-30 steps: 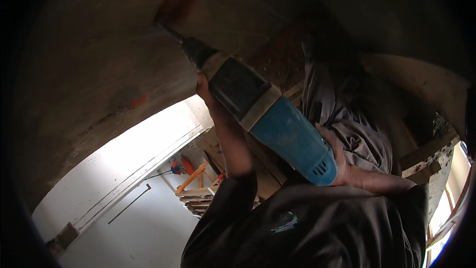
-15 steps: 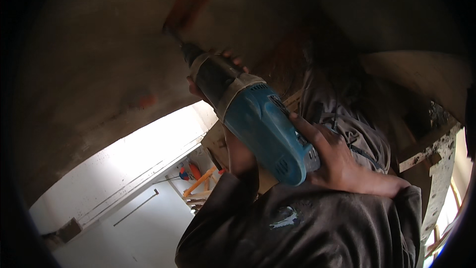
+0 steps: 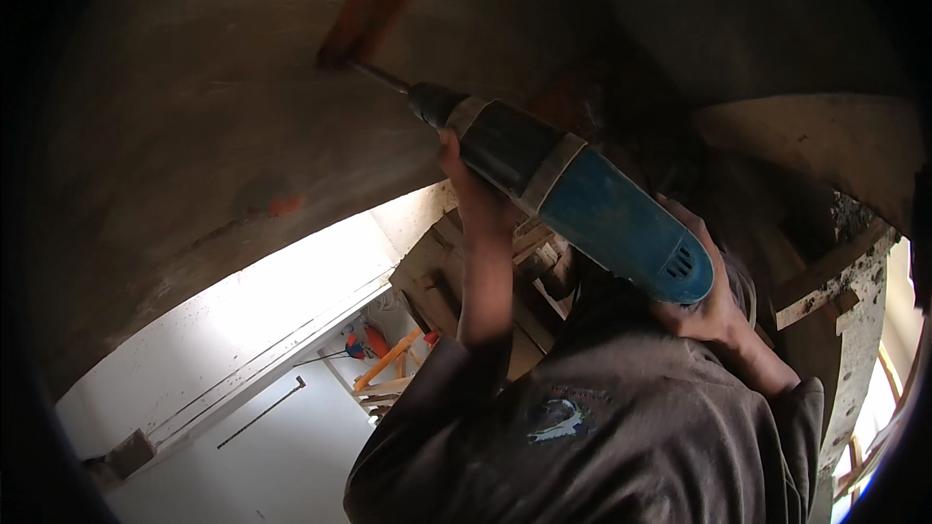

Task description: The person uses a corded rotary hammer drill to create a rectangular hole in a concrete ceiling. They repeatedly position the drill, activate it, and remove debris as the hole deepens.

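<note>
We grip a long blue-and-black power drill (image 3: pixel 587 192), right hand (image 3: pixel 719 303) at its rear, left hand (image 3: pixel 470 181) at its front, nearer the rust-red rectangular patch (image 3: pixel 371 12) up-left along its axis.

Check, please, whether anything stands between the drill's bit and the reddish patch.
Nothing visible does: the bit appears to end at the lower edge of the reddish patch. The left hand and right hand hold the drill farther back.
</note>
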Motion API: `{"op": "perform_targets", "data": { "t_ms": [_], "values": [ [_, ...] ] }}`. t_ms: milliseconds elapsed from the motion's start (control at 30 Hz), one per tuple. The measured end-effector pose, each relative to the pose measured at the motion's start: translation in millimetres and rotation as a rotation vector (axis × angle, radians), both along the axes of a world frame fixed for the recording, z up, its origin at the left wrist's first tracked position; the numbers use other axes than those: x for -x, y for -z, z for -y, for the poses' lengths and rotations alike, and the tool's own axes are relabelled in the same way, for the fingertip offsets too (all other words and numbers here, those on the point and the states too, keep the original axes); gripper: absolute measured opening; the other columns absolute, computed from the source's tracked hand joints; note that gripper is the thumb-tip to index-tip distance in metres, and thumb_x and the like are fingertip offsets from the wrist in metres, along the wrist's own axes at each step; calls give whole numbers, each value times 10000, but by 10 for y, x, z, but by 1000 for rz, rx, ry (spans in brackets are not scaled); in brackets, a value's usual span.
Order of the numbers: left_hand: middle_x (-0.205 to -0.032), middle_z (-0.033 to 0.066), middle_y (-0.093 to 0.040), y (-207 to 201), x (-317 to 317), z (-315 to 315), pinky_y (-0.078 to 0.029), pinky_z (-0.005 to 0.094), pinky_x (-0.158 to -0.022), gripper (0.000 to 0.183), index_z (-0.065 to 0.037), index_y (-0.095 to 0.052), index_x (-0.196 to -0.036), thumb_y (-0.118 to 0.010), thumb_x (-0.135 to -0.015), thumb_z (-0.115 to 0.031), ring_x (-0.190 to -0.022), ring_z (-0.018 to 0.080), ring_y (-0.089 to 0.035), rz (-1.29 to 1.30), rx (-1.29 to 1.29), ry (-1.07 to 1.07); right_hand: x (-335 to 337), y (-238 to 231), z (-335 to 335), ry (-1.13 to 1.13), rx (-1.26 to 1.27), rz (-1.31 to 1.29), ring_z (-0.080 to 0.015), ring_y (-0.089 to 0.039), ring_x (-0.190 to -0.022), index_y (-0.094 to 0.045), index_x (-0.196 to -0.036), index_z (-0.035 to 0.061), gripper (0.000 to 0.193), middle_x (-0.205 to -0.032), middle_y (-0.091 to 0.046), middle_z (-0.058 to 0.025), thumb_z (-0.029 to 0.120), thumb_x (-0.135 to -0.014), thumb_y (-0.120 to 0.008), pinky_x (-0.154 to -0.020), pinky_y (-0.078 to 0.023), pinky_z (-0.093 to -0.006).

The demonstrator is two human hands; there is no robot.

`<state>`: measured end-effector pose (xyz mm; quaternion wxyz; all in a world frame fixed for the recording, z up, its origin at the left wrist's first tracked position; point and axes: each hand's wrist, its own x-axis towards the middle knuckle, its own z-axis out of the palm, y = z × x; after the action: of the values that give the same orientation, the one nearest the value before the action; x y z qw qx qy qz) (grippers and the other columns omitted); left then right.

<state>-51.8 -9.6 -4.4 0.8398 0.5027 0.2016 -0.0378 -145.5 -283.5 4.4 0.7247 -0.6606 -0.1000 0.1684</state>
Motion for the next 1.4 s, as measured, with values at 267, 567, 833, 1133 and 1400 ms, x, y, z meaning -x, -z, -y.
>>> {"op": "perform_targets", "data": {
  "t_ms": [267, 567, 833, 1133, 1400],
  "values": [
    [-1235, 76, -631, -156, -189, -94, -480, 398, -1000, 637, -83, -538, -1326, -450, -985, -613, -1152, 229, -598, 24, -20, -38, -182, -59, -68, 24, -97, -22, -257, -535, -1265, -387, -1441, -25, 871, -1336, -540, -172, 105, -658, -744, -1096, -359, -363],
    [-1224, 82, -638, -253, -413, -123, -507, 389, -964, 622, -85, -534, -1332, -431, -999, -601, -1108, 225, -623, 30, 2, -65, -595, -325, -40, -8, -74, 10, -222, -576, -1187, -458, -1371, -4, 732, -1233, -597, -137, 62, -688, -712, -1026, -416, -338],
    [-1217, 73, -644, -267, -466, -422, -507, 398, -969, 623, -111, -555, -1311, -425, -981, -623, -1108, 230, -624, 124, -335, -38, -404, -461, -399, -30, -31, -58, -398, -625, -1168, -373, -1419, -29, 807, -1176, -641, -264, 99, -718, -752, -1008, -488, -424],
    [-1231, 93, -655, -218, -216, -266, -496, 411, -1003, 569, -102, -547, -1336, -494, -990, -550, -1134, 254, -628, 93, -152, -55, -126, -239, -190, 8, -137, -14, -290, -569, -1247, -335, -1463, -34, 837, -1295, -582, -208, 76, -723, -711, -1079, -407, -378],
    [-1230, 91, -639, -331, -712, -15, -489, 440, -1001, 545, -96, -533, -1326, -473, -1005, -532, -1147, 256, -610, -30, -79, -92, -555, -11, -76, 0, 52, -140, -234, -530, -1228, -400, -1409, -57, 810, -1262, -579, -143, 71, -681, -730, -1085, -364, -340]
  ]
}}
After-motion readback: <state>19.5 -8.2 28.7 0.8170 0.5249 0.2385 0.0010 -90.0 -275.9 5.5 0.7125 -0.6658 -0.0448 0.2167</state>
